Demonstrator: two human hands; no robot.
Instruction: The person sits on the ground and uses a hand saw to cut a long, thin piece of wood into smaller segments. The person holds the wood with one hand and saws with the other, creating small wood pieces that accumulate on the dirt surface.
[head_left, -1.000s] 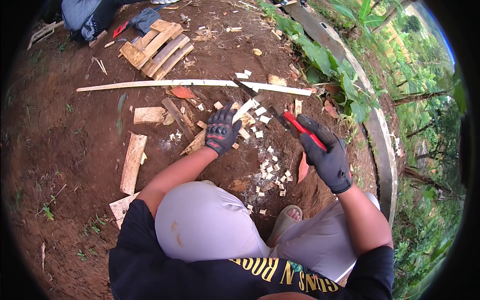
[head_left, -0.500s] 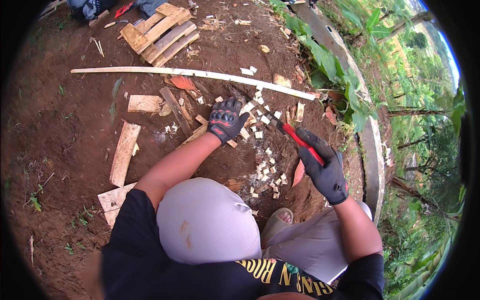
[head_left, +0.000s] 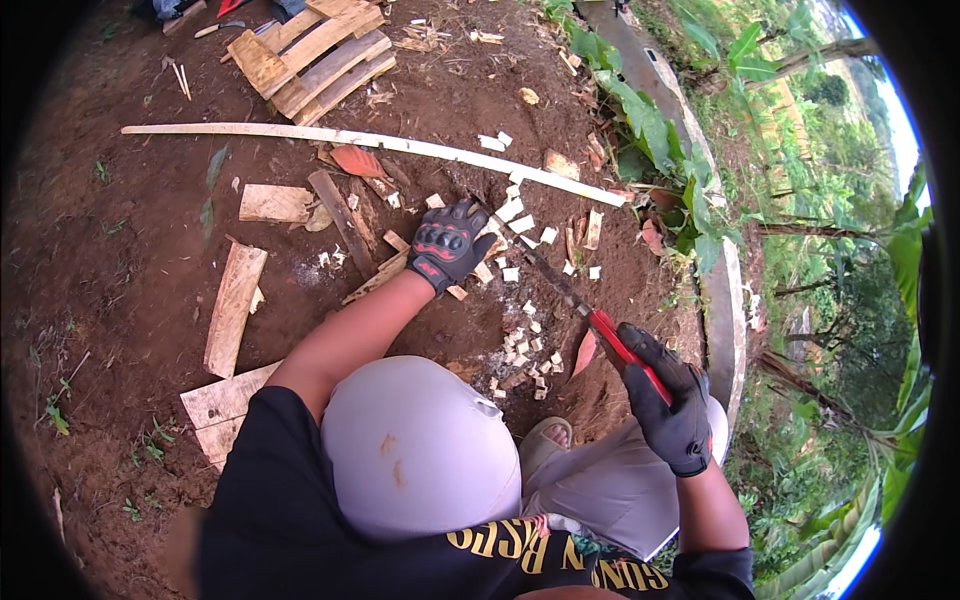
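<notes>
The saw [head_left: 608, 335] has been drawn farther back, firmly clasped by the right grip [head_left: 670, 405], while the left grip [head_left: 447, 243] is kept against the wood [head_left: 489, 228] on the dirt [head_left: 150, 330]; whether it is closed around the wood cannot be told. A pulling stroke seems to be under way, the cut perhaps unfinished. Chips [head_left: 523, 345] are scattered nearby.

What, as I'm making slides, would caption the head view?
Gloved right hand grips a red-handled saw; gloved left hand is beside small wooden blocks.
</notes>
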